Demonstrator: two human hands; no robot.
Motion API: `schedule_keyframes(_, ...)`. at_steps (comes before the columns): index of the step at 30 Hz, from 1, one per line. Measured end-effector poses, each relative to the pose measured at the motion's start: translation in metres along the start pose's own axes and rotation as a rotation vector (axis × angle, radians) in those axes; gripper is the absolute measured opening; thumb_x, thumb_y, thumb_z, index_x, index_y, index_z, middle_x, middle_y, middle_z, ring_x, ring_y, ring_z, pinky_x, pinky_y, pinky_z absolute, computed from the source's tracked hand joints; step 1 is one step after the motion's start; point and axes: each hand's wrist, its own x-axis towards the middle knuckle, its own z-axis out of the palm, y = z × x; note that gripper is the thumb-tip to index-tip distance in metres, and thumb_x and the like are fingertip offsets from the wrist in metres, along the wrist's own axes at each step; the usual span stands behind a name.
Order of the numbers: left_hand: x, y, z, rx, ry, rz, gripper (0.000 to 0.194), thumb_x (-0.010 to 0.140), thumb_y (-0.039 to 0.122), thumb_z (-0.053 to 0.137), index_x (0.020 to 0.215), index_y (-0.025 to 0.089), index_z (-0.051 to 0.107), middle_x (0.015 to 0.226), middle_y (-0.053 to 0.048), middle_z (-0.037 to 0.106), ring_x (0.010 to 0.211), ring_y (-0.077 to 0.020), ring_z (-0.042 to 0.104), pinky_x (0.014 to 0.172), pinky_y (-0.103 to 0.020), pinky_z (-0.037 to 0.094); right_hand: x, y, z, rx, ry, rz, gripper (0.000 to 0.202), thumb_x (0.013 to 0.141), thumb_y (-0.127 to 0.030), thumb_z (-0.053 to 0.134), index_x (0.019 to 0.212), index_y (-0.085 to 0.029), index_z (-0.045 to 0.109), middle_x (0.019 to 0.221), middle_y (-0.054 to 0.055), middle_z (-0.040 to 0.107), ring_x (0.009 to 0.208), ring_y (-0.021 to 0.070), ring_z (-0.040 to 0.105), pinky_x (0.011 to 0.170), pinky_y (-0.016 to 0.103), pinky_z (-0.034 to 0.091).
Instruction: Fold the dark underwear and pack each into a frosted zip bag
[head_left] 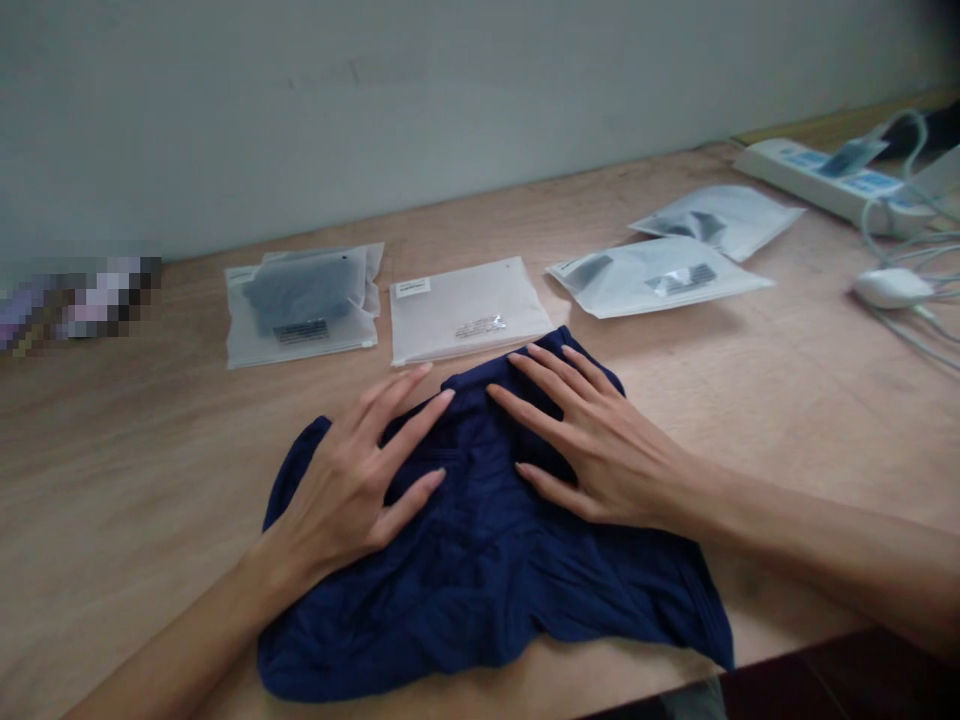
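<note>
A dark blue stretchy garment (480, 570), perhaps underpants, lies spread and wrinkled on the wooden table near its front edge. On its left part rests my left hand (367, 460), fingers spread and palm down. My right hand (577, 430) lies flat over the upper right part, its fingers also apart, with the fingertips close to the top hem. Both hands touch the cloth without gripping it. Just beyond the garment is a flat frosted zip bag (469, 310) with a small white label. Parts of the cloth under my hands are hidden.
Frosted bags (300, 305) holding something dark lie at the back left. Two puffed bags (660, 275) overlap at the back right. A white power strip (832, 180) and a charger (892, 288) with cables sit at the far right. A wall (375, 120) stands behind the table.
</note>
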Motion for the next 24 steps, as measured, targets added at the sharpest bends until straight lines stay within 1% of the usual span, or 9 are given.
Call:
schedule_keyframes(1, 0.0, 0.0, 0.0, 0.016, -0.082, 0.072, 0.067, 0.099, 0.04, 0.054, 0.16, 0.025, 0.03, 0.169, -0.012, 0.02, 0.152, -0.0365, 0.029, 0.123, -0.056, 0.029, 0.001, 0.002, 0.0, 0.02, -0.016, -0.054, 0.071, 0.096, -0.046, 0.054, 0.159, -0.019, 0.035, 0.165, 0.023, 0.027, 0.154, 0.04, 0.021, 0.122, 0.064, 0.023)
schedule_keyframes(3, 0.001, -0.002, 0.0, 0.051, -0.197, 0.143, 0.069, 0.101, 0.045, 0.051, 0.162, 0.027, 0.023, 0.171, -0.01, 0.01, 0.157, -0.0372, 0.016, 0.126, -0.059, 0.02, 0.001, 0.005, -0.001, 0.055, -0.063, -0.121, 0.07, 0.098, -0.045, 0.053, 0.16, -0.023, 0.032, 0.168, 0.017, 0.021, 0.156, 0.0358, 0.016, 0.123, 0.062, 0.02)
schedule_keyframes(7, 0.002, -0.006, 0.002, 0.128, -0.262, 0.087, 0.075, 0.099, 0.056, 0.05, 0.162, 0.031, 0.018, 0.172, -0.008, 0.002, 0.158, -0.0405, 0.007, 0.125, -0.065, 0.015, -0.001, 0.004, 0.0, 0.07, -0.101, -0.033, 0.07, 0.099, -0.054, 0.05, 0.16, -0.026, 0.031, 0.168, 0.014, 0.024, 0.155, 0.0356, 0.021, 0.123, 0.063, 0.019)
schedule_keyframes(10, 0.001, -0.007, 0.001, 0.153, -0.223, 0.043, 0.074, 0.101, 0.057, 0.046, 0.163, 0.029, 0.017, 0.172, -0.01, -0.001, 0.158, -0.0401, 0.006, 0.125, -0.064, 0.014, -0.003, 0.003, 0.002, 0.069, -0.085, 0.016, 0.077, 0.096, -0.061, 0.05, 0.161, -0.027, 0.029, 0.168, 0.013, 0.022, 0.155, 0.0375, 0.02, 0.123, 0.065, 0.016)
schedule_keyframes(13, 0.0, -0.006, -0.004, 0.135, -0.167, 0.138, 0.076, 0.102, 0.06, 0.04, 0.163, 0.023, 0.016, 0.171, -0.013, -0.001, 0.158, -0.0389, 0.006, 0.126, -0.061, 0.011, -0.004, 0.007, 0.003, 0.061, -0.086, 0.038, 0.082, 0.094, -0.066, 0.05, 0.162, -0.029, 0.024, 0.169, 0.011, 0.017, 0.156, 0.039, 0.015, 0.123, 0.066, 0.015)
schedule_keyframes(15, 0.0, -0.005, -0.009, 0.087, -0.221, 0.285, 0.082, 0.099, 0.069, 0.037, 0.163, 0.023, 0.017, 0.171, -0.013, 0.001, 0.158, -0.0393, 0.006, 0.127, -0.061, 0.007, -0.003, 0.012, 0.003, 0.049, -0.092, 0.049, 0.083, 0.094, -0.068, 0.049, 0.163, -0.029, 0.021, 0.17, 0.011, 0.015, 0.156, 0.0391, 0.013, 0.123, 0.066, 0.014)
schedule_keyframes(17, 0.001, -0.005, -0.012, 0.024, -0.323, 0.383, 0.09, 0.093, 0.079, 0.036, 0.163, 0.026, 0.018, 0.172, -0.012, 0.001, 0.158, -0.0406, 0.007, 0.127, -0.062, 0.005, -0.003, 0.019, 0.003, 0.036, -0.101, 0.039, 0.084, 0.095, -0.069, 0.048, 0.163, -0.03, 0.018, 0.17, 0.011, 0.013, 0.156, 0.0382, 0.012, 0.123, 0.066, 0.013)
schedule_keyframes(20, 0.003, -0.01, -0.013, -0.03, -0.413, 0.38, 0.098, 0.085, 0.085, 0.046, 0.162, 0.032, 0.019, 0.172, -0.01, 0.0, 0.157, -0.0431, 0.009, 0.125, -0.065, 0.004, -0.003, 0.028, 0.003, 0.023, -0.118, 0.001, 0.086, 0.095, -0.07, 0.046, 0.164, -0.03, 0.013, 0.17, 0.011, 0.012, 0.157, 0.037, 0.01, 0.123, 0.067, 0.011)
schedule_keyframes(24, 0.005, -0.019, -0.013, -0.025, -0.422, 0.36, 0.099, 0.083, 0.083, 0.055, 0.162, 0.035, 0.02, 0.172, -0.007, -0.002, 0.157, -0.0433, 0.008, 0.125, -0.064, 0.002, -0.002, 0.034, 0.003, 0.031, -0.124, -0.036, 0.09, 0.093, -0.071, 0.049, 0.164, -0.029, 0.013, 0.17, 0.012, 0.01, 0.156, 0.0382, 0.01, 0.123, 0.068, 0.011)
